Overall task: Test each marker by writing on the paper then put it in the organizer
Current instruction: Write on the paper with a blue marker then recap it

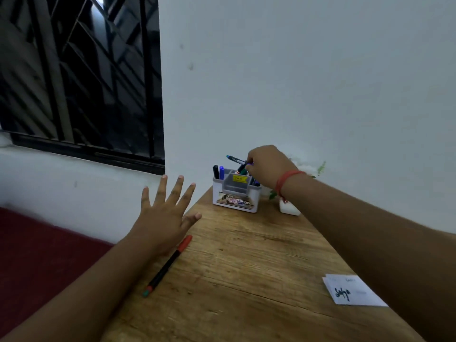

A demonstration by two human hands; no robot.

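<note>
Marker (235,159) pinched in my right hand (267,166) over the organizer (235,196), tilted, I'd guess for dropping in. Left hand (164,215) splayed open, empty, above the red-capped marker (169,265) lying on the table (246,267). Paper (352,291) sits right, already scribbled.

1. Wooden table (259,255), visible grain.
2. White wall (296,70) behind.
3. Dark barred window (81,75), upper left.
4. Red floor (37,248), lower left.
5. Small white pot (288,208) with green leaves, partly hidden.

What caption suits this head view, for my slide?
Right hand drops a marker into the organizer; left hand open.
</note>
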